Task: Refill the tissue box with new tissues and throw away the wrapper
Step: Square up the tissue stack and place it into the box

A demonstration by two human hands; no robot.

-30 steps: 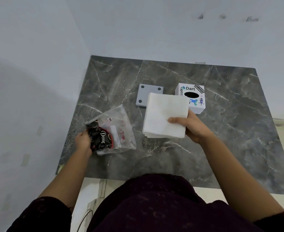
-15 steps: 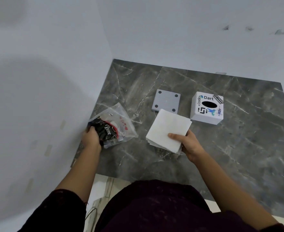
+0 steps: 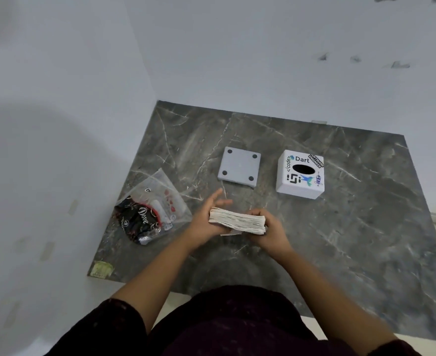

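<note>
A stack of white tissues (image 3: 237, 220) is held edge-on above the table, between both hands. My right hand (image 3: 269, 231) grips its right end. My left hand (image 3: 207, 219) supports its left end with the fingers spread behind it. The clear plastic wrapper with black and red print (image 3: 150, 214) lies on the table to the left, apart from my hands. The white tissue box cover with stickers and an oval slot (image 3: 300, 174) stands at the back right. Its grey square base plate (image 3: 239, 167) lies beside it, to the left.
The dark marble table (image 3: 353, 240) sits in a corner with white walls to the left and behind. A yellowish sticker (image 3: 101, 269) marks the table's front left corner. My dark clothing fills the bottom of the view.
My left hand let go of the wrapper and came over to the tissue stack. The stack turned from lying flat in my right hand to edge-on between both hands.
</note>
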